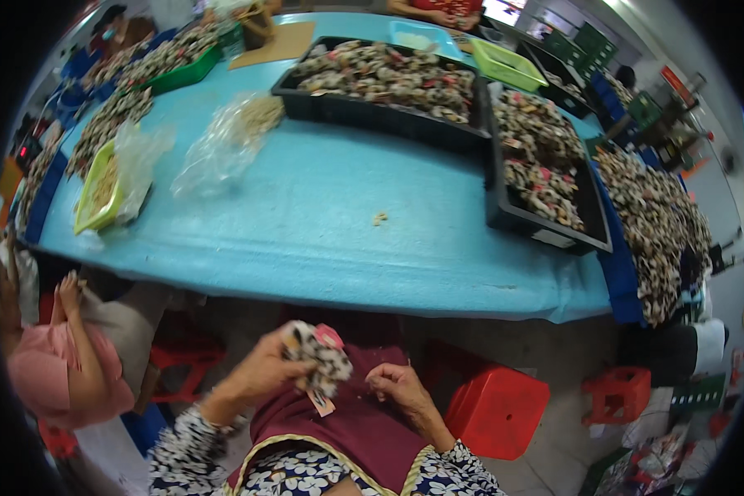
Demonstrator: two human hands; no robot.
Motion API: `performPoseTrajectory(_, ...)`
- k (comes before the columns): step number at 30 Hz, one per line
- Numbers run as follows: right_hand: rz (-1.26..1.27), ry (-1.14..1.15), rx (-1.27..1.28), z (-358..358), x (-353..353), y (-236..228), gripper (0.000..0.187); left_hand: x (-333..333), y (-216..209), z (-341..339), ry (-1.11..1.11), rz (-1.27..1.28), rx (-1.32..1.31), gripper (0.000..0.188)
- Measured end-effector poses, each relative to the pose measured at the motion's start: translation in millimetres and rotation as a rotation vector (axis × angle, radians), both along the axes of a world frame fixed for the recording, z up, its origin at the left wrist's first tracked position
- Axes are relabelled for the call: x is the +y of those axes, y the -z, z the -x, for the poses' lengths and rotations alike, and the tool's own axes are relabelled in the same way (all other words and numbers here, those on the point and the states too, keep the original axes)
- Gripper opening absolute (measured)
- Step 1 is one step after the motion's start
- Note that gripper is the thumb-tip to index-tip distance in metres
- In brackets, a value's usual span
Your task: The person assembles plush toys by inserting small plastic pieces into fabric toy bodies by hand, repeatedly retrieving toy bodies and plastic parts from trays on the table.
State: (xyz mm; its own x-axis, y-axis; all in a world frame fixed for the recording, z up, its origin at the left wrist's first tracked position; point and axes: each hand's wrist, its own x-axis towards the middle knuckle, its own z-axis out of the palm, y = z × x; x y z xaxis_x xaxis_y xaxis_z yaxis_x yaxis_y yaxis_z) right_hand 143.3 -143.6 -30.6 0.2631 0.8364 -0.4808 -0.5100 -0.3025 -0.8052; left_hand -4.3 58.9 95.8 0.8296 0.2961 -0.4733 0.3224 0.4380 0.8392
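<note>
Over my lap, my left hand [266,364] is closed around a small black-and-white spotted plush toy [326,365]. A pink patch shows at the toy's top, and a paper tag [322,405] hangs below it. My right hand [401,388] is to the right of the toy, apart from it, with thumb and fingers pinched together. Whatever those fingers may hold is too small to make out. Beneath both hands lies a dark red apron [306,430]. A few small beige pieces [379,219] rest on the blue table [322,182] ahead of me.
Black trays [388,121] of similar spotted plush pieces stand at the table's back and right. A clear plastic bag [215,161] and a yellow-green basket [117,202] are on the left. A seated person [70,372] is at my left; a red stool [500,409] stands right.
</note>
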Motion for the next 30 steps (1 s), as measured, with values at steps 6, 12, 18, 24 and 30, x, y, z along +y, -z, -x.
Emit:
performPoseTrajectory(6,0.099,-0.032,-0.183,-3.0,-8.5,18.0,0.011,95.4,-91.8,-159.2,0.245,-0.243,-0.342,0.021)
performPoseTrajectory(12,-0.024,-0.115,-0.204,-26.2,4.0,-39.3,0.010,150.4,-97.7,-247.6,-0.249,-0.568,-0.501,0.034)
performPoseTrajectory(18,-0.190,0.710,-0.983,-195.2,-22.7,-166.2,0.009,15.5,-23.4,-169.2,0.321,-0.316,-0.190,0.009)
performPoseTrajectory(24,0.321,0.229,-2.083,-353.3,27.9,-171.3,0.025,-31.4,18.2,-113.4,0.422,-0.271,-0.098,0.011)
performPoseTrajectory(30,0.342,0.388,-2.072,-388.2,29.6,-158.7,0.019,-12.6,21.2,-73.7,0.143,-0.318,-0.022,0.012)
